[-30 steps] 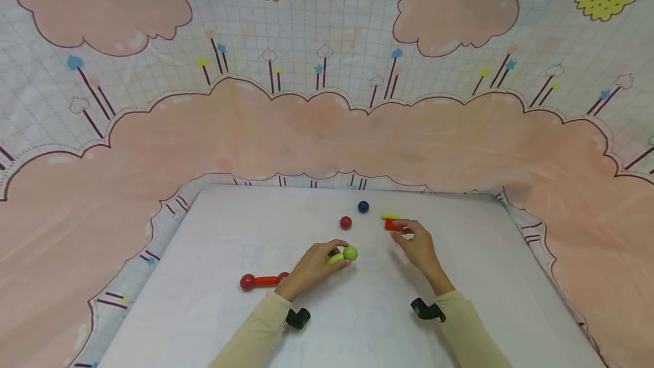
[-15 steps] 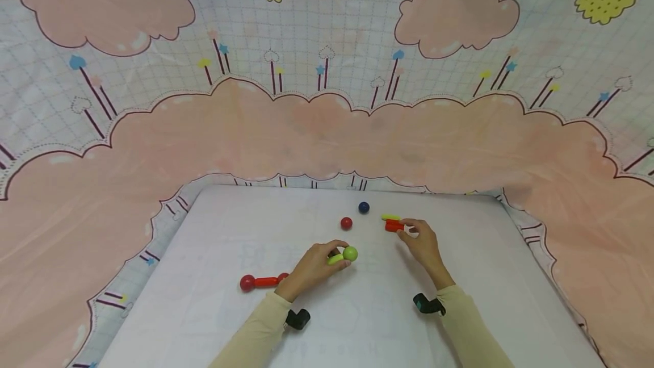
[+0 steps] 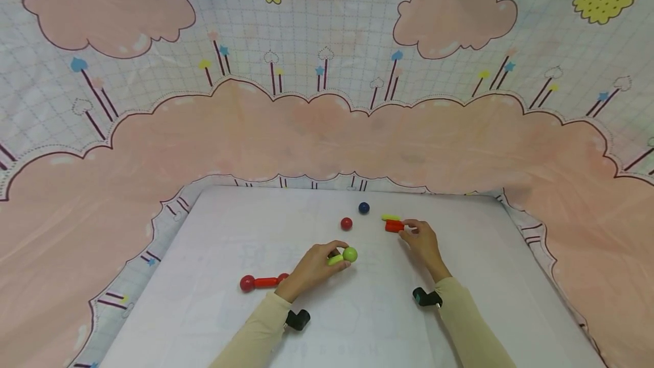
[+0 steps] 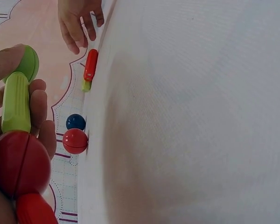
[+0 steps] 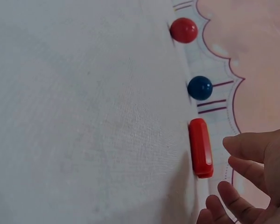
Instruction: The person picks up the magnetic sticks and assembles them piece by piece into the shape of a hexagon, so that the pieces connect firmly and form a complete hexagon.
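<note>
With fingers [image 4: 38, 105] curled, holds in the left hand [image 3: 313, 266] a lime-green ridged rod [image 4: 16, 105], tipped at two o'clock by a glossy lime-green ball [image 3: 349, 254] and seemingly joined, opposite, to a dark red ball [image 4: 22, 163]. Spreads the right hand [image 3: 423, 243] loosely, gripping nothing — just beside a loose, glossy red ridged rod [image 5: 201, 148] at ten o'clock on the white worktop [image 3: 475, 254]. Past that, near ten o'clock, shows a navy-blue ball [image 3: 364, 208]. Should handle light, stiff and slightly slippery, like hard plastic — probably best pinched round the ridged middle.
</note>
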`<action>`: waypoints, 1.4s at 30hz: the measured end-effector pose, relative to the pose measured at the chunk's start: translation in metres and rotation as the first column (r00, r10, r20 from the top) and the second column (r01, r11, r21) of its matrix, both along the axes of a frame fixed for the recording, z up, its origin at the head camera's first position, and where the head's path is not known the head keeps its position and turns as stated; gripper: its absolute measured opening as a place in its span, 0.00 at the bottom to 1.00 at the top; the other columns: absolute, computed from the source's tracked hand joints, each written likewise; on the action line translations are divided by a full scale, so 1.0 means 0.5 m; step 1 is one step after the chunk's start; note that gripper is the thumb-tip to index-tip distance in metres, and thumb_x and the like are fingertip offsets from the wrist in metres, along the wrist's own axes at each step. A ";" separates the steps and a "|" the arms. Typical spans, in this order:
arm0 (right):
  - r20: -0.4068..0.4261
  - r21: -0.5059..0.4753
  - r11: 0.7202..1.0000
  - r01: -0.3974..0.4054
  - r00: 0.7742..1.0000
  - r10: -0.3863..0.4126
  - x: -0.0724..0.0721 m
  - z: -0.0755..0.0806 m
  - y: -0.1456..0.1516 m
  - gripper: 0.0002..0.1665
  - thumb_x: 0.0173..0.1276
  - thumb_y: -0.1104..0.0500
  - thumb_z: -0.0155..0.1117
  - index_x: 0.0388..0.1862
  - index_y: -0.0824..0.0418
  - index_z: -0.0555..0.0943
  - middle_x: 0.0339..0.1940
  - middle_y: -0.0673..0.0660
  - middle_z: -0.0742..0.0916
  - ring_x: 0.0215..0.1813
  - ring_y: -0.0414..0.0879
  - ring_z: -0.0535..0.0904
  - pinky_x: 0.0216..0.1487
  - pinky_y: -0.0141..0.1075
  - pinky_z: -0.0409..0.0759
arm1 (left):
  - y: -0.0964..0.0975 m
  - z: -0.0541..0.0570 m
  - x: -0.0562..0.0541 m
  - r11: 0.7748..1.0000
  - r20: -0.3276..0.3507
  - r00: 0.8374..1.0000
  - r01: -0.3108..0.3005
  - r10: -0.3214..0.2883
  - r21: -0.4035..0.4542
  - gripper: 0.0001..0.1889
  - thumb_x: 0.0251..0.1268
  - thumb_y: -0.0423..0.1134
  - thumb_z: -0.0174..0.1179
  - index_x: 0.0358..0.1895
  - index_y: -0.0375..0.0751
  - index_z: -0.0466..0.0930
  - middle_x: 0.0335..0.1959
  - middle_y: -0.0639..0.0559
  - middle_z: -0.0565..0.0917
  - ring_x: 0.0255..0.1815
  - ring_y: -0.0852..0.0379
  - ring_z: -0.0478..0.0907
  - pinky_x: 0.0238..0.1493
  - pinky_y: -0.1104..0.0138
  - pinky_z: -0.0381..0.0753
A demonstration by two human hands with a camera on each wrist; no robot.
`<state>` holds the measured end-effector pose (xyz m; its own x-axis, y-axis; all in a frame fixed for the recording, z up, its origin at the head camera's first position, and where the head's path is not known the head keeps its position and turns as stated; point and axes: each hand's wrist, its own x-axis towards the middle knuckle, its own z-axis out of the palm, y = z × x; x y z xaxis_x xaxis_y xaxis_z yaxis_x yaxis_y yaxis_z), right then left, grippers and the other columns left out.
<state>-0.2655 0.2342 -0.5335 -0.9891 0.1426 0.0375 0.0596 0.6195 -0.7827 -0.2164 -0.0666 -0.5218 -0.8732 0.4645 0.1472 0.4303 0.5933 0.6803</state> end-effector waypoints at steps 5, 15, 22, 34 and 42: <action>0.037 0.001 1.000 0.004 0.999 -0.004 -0.012 -0.012 -0.001 0.21 0.69 0.58 0.63 0.58 0.63 0.79 0.58 0.68 0.78 0.59 0.61 0.74 0.59 0.52 0.76 | 0.000 -0.002 0.000 1.000 -0.003 1.000 0.000 0.000 -0.001 0.19 0.66 0.51 0.63 0.58 0.53 0.78 0.38 0.57 0.85 0.37 0.64 0.75 0.42 0.69 0.76; 0.032 0.053 0.999 -0.006 0.999 0.004 -0.022 -0.025 0.001 0.20 0.66 0.59 0.64 0.56 0.62 0.81 0.52 0.66 0.82 0.55 0.60 0.77 0.56 0.51 0.75 | 0.001 -0.001 0.003 1.000 0.013 1.000 -0.008 0.008 -0.012 0.19 0.66 0.51 0.63 0.58 0.54 0.77 0.39 0.57 0.86 0.38 0.63 0.76 0.43 0.69 0.76; 0.035 0.060 0.998 0.001 0.999 -0.003 -0.021 -0.022 0.000 0.15 0.65 0.60 0.65 0.51 0.60 0.82 0.51 0.63 0.85 0.54 0.57 0.77 0.53 0.48 0.74 | 0.001 0.000 0.003 1.000 0.013 1.000 -0.010 0.010 -0.020 0.19 0.66 0.52 0.63 0.58 0.55 0.77 0.39 0.57 0.86 0.38 0.63 0.76 0.44 0.69 0.77; 0.021 0.042 0.999 -0.032 0.999 0.031 0.001 -0.011 -0.006 0.12 0.65 0.60 0.66 0.48 0.59 0.83 0.47 0.59 0.86 0.45 0.51 0.78 0.42 0.35 0.73 | 0.000 0.002 0.006 1.000 0.020 1.000 -0.013 0.013 -0.023 0.19 0.66 0.51 0.63 0.58 0.55 0.77 0.39 0.56 0.86 0.38 0.63 0.76 0.44 0.68 0.77; -0.043 0.069 0.996 -0.057 0.997 0.060 0.022 0.029 -0.019 0.14 0.67 0.60 0.66 0.51 0.61 0.83 0.48 0.62 0.87 0.48 0.54 0.80 0.44 0.39 0.76 | -0.001 0.005 0.008 1.000 0.013 1.000 -0.007 0.007 -0.019 0.19 0.65 0.52 0.63 0.58 0.54 0.78 0.40 0.55 0.87 0.39 0.63 0.77 0.45 0.67 0.78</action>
